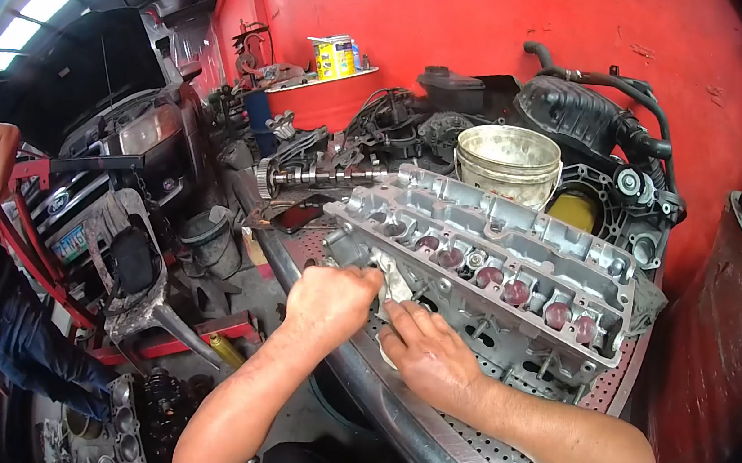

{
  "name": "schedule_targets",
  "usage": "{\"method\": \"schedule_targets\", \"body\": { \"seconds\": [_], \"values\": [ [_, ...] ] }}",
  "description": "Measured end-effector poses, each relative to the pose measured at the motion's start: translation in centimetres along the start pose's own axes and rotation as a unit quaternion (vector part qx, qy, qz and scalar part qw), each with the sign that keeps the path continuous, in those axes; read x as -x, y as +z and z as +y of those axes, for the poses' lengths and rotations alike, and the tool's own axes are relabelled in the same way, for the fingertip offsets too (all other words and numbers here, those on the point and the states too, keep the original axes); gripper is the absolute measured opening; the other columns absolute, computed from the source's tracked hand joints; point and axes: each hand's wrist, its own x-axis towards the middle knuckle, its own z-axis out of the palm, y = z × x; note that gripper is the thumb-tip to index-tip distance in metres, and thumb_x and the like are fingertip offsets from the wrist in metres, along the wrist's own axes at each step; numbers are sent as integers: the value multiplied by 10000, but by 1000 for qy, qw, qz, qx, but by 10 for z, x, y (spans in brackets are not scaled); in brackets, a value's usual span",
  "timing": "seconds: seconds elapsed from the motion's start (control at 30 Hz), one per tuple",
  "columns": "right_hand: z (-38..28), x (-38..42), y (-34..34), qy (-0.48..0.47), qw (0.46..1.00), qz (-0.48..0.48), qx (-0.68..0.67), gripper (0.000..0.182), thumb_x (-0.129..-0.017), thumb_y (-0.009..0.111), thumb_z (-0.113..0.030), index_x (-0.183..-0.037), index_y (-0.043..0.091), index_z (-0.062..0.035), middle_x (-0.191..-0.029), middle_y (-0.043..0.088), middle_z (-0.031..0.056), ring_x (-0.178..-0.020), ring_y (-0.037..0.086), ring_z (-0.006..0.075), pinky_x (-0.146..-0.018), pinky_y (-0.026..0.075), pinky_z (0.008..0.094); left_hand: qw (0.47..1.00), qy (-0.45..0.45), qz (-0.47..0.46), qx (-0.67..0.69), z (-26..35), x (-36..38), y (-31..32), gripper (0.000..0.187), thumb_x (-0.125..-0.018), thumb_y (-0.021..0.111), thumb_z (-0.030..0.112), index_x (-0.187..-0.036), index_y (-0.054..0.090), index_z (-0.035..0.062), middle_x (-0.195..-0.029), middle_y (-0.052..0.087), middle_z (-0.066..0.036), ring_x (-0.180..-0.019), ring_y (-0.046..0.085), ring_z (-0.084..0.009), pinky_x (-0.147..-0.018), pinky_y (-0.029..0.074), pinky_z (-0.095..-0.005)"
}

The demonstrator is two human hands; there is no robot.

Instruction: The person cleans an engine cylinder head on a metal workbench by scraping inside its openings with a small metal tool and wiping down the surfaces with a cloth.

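Note:
A grey metal cylinder head [515,233] lies on a perforated metal bench, with round reddish caps in several of its bores. My left hand [334,302] is closed in a fist near its left front side; whatever is inside the fist is hidden. A white rag [395,281] is bunched against the head's front face, touching the left fist. My right hand [432,354] curls over the lower part of this rag, and some cloth shows under the palm. Studs stick out from the head's front face, just right of the hands.
A dirty white bucket [507,160] and black engine parts [574,108] stand behind the head. Left of it lies a camshaft [322,177]. The bench's rounded metal edge [388,410] runs below my hands. At far left, a person [27,322] stands near a plastic chair [137,261] and a vehicle.

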Motion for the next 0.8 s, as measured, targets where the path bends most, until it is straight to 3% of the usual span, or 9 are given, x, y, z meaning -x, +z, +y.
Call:
{"method": "schedule_targets", "body": {
  "seconds": [0.17,0.3,0.4,0.47,0.5,0.53,0.6,0.73,0.8],
  "values": [
    [-2,-1,7,51,998,0,-44,374,-843,645,-76,-1214,667,-37,-1435,538,171,-1354,493,349,-1118,432,474,992,-39,-41,116,-13,1,3,57,-859,622,125,-884,636,76,-746,700,-169,-718,723,-363,-630,575,-492],
    [2,2,8,22,999,-8,-39,406,-859,619,-52,-1263,625,-11,-1474,493,229,-1371,476,379,-1122,433,473,985,-58,-61,152,-1,7,-1,100,-898,592,145,-929,637,61,-765,704,-218,-764,717,-414,-678,582,-525],
    [1,3,10,100,989,0,-111,393,-852,621,-20,-1243,644,-29,-1406,539,220,-1289,531,393,-1078,465,464,958,-122,-45,255,-4,26,0,137,-944,618,175,-1005,676,67,-778,712,-206,-768,718,-406,-696,581,-518],
    [2,2,6,148,967,12,-206,395,-841,617,25,-1229,661,-36,-1312,583,201,-1189,566,411,-1041,475,481,870,-245,98,416,0,50,13,199,-948,672,166,-1129,697,89,-763,705,-196,-726,724,-366,-676,580,-464],
    [0,-1,5,148,968,7,-203,395,-841,617,25,-1229,661,-36,-1312,583,201,-1189,566,411,-1041,475,481,815,-296,133,481,4,67,27,267,-956,681,88,-1222,679,64,-727,703,-130,-634,689,-234,-617,555,-355],
    [0,-6,5,134,979,4,-156,380,-846,613,6,-1221,662,-34,-1310,586,199,-1193,567,408,-1045,470,480,811,-296,136,485,13,82,36,267,-956,681,88,-1222,679,64,-727,703,-130,-634,689,-234,-617,555,-355],
    [1,-16,4,108,993,-6,-56,354,-855,606,-31,-1205,663,-32,-1305,594,195,-1202,570,401,-1052,459,479,547,-408,293,670,33,108,56,260,-987,639,38,-1245,653,11,-724,673,-48,-611,605,-104,-584,504,-262],
    [2,-35,2,35,988,-61,141,317,-874,592,-107,-1172,667,-27,-1297,608,187,-1219,575,389,-1067,438,476,474,-440,304,699,53,131,90,283,-1021,577,22,-1294,601,-48,-763,623,-22,-604,543,-78,-567,481,-232],
    [1,-50,1,-15,971,-75,226,309,-884,585,-145,-1156,668,-25,-1293,615,183,-1227,577,382,-1075,427,475,549,-447,274,651,45,123,66,287,-1024,570,18,-1304,595,-40,-763,631,-25,-627,562,-72,-583,486,-217]
  ]
}}
